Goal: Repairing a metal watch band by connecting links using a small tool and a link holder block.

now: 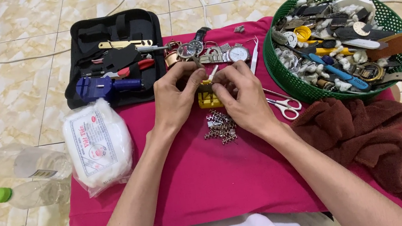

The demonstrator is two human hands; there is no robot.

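Pink cloth (210, 180) covers your surface. Your left hand (174, 98) and right hand (240, 97) both pinch a yellow holder block (208, 99), with loose band links (219, 126) at 6 o'clock and scissors (283, 104) at 3 o'clock.

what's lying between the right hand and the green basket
In the head view, a small pair of scissors with white handles lies on the pink cloth between the right hand and the green basket. White tweezers lie further up.
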